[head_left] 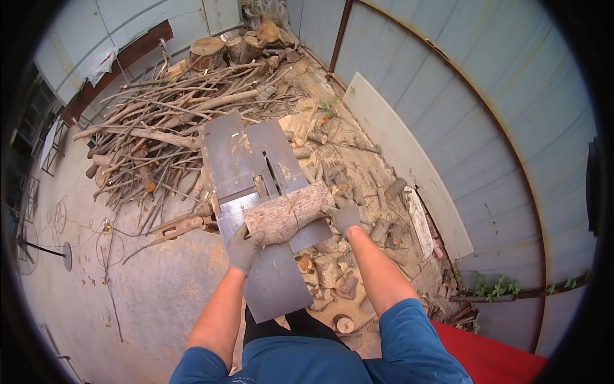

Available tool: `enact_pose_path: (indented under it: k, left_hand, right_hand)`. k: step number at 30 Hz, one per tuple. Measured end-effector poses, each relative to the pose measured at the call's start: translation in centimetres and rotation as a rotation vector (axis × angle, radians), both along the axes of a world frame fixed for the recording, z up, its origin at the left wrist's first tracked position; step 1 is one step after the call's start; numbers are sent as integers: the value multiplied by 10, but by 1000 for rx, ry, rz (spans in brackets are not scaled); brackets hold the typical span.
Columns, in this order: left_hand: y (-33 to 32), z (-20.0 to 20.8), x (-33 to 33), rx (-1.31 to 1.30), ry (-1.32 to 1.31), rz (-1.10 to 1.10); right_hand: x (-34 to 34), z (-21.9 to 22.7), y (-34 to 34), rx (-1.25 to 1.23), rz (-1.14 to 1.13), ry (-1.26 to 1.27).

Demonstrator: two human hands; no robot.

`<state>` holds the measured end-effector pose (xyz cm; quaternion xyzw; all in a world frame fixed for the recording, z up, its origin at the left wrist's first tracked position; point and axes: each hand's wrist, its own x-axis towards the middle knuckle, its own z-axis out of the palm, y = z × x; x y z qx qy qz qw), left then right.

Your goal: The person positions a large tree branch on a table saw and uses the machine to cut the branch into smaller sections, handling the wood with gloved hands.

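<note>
A thick bark-covered log [289,212] lies crosswise on a grey metal saw table [275,281], tilted slightly up to the right. My left hand [244,248], in a grey work glove, grips its left end, thumb toward the near side. My right hand [343,214], gloved the same way, is wrapped round the right end, which sticks out past the table's edge. Just beyond the log, a long narrow slot [272,168] runs through the tabletop; whether a blade stands in it I cannot make out. Sawdust and chips dot the metal.
A heap of long branches [173,121] spreads at the far left, with thick stumps [208,52] behind it. Cut log pieces [329,272] and sawdust cover the ground right of the table. A pale board [403,160] leans along the metal wall [460,96]. Red material [480,355] lies at lower right.
</note>
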<state>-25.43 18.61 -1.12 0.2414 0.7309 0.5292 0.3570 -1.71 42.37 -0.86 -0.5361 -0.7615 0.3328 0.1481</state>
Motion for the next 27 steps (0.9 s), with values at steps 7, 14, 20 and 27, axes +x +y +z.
enact_pose_path:
  k: [7,14,20,27]
  left_hand:
    - [-1,-18,-12,-24,101,46]
    - [8,-14,-15,-18,127,13]
    - [9,-8,-18,8,67,22]
    - [16,-16,-25,48,54,36]
  right_hand:
    - [-11,14,2,-40,45,-8]
    - [-11,0,12,-72,27,15]
    - [-20,18,9,-103,33,-33]
    - [-20,-8,23,13,74,-61]
